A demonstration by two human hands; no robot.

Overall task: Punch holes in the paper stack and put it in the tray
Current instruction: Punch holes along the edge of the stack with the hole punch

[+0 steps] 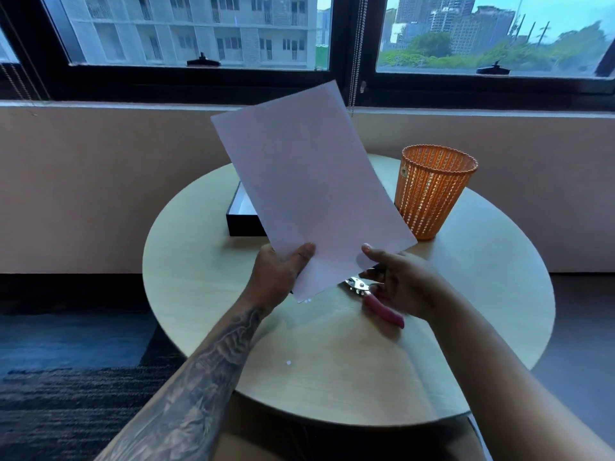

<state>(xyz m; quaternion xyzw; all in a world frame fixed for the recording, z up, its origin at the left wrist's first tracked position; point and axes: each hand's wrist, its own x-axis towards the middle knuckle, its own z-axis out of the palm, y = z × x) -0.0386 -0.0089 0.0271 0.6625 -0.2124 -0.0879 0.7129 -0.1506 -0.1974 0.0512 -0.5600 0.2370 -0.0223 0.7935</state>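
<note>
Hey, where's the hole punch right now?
In the head view the hole punch is right of centre over the round table, partly under the right hand, just below the paper stack.

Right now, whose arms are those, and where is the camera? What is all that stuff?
Those are one person's two arms. The camera sits on their head and looks down, so you see what they see. The left hand holds up the paper by its bottom edge. The right hand is at a pink-handled punch; it is too blurry to tell whether it grips it. On the round table stand a black tray, partly hidden behind the paper, and an orange basket. The little white dots are probably punched-out bits.
</note>
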